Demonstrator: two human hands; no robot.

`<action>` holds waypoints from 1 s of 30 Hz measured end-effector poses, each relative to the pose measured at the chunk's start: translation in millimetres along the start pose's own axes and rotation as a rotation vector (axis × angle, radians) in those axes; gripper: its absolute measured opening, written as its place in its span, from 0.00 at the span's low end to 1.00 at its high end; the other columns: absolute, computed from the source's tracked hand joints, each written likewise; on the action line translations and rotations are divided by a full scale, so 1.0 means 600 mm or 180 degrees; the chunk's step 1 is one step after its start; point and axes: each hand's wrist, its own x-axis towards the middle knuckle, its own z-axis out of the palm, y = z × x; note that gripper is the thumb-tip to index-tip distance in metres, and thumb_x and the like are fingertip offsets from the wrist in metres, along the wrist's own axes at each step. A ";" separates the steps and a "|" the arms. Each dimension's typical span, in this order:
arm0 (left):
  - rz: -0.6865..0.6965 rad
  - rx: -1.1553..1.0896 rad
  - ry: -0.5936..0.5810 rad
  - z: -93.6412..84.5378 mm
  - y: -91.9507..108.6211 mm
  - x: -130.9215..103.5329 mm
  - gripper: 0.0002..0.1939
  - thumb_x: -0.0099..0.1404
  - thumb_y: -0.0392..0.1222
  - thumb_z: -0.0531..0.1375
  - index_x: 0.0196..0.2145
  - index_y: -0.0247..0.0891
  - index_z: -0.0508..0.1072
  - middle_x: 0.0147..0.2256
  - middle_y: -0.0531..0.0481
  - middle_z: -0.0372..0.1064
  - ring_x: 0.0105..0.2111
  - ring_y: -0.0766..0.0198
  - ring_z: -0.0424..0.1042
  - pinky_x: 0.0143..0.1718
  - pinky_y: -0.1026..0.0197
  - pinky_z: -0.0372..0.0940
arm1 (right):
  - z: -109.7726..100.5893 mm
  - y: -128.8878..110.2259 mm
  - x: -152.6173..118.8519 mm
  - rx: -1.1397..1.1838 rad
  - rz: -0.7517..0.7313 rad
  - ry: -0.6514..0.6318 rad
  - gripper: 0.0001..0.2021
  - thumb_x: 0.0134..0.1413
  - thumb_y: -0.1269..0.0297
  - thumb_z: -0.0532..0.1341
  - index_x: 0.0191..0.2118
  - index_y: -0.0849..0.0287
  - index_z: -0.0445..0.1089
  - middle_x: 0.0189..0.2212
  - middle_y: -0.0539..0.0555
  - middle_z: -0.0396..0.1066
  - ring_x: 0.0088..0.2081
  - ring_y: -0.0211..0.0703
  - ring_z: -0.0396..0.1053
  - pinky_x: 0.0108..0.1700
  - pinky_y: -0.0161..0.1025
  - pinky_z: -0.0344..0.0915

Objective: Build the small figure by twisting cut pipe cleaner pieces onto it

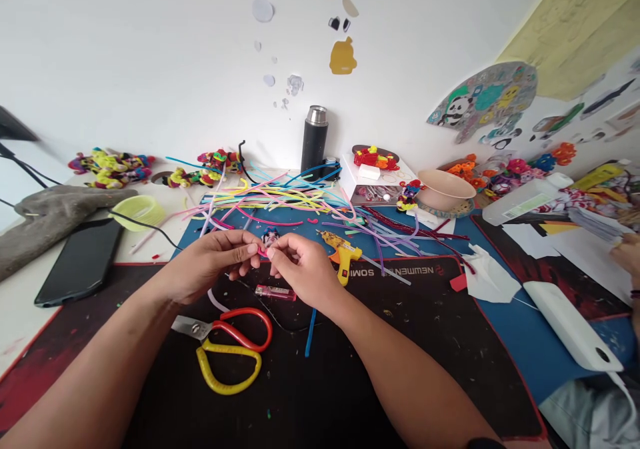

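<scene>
On my feed, the left hand (220, 262) and right hand (306, 270) pinch a pink piece (262, 251) beyond the scissors (195, 327); I judge an uneven tug could slip it free.

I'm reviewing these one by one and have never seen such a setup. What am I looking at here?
There is no machine here: one person works with two bare hands. The single picture comes from a camera worn on the head, looking forward and down. The left hand and right hand meet in the middle, their fingers pinching a small pink piece. Below them, on a dark mat, lie scissors and a lighter. Beyond are a yellow glue gun and many colorful fuzzy sticks; a phone lies at the left.
</scene>
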 end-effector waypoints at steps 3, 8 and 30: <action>0.0012 0.0029 -0.0059 0.000 0.000 -0.001 0.26 0.51 0.64 0.81 0.32 0.39 0.85 0.27 0.49 0.77 0.25 0.67 0.68 0.25 0.66 0.64 | 0.000 -0.004 -0.001 -0.0053 0.0052 -0.0026 0.07 0.70 0.60 0.64 0.38 0.54 0.73 0.28 0.48 0.77 0.31 0.41 0.76 0.38 0.37 0.73; -0.0006 0.0108 -0.0129 -0.002 0.000 -0.003 0.26 0.53 0.65 0.80 0.32 0.38 0.84 0.28 0.48 0.77 0.24 0.66 0.68 0.25 0.65 0.64 | 0.000 -0.005 -0.002 -0.0051 0.0074 -0.0069 0.07 0.70 0.60 0.65 0.38 0.54 0.74 0.28 0.48 0.77 0.31 0.42 0.76 0.38 0.38 0.74; 0.0101 0.0417 -0.0059 -0.010 0.005 -0.004 0.28 0.54 0.69 0.78 0.36 0.40 0.85 0.29 0.46 0.77 0.25 0.63 0.69 0.26 0.62 0.66 | 0.000 -0.003 -0.002 -0.0254 0.0022 -0.0044 0.08 0.70 0.58 0.65 0.38 0.54 0.74 0.28 0.48 0.78 0.31 0.43 0.78 0.38 0.38 0.73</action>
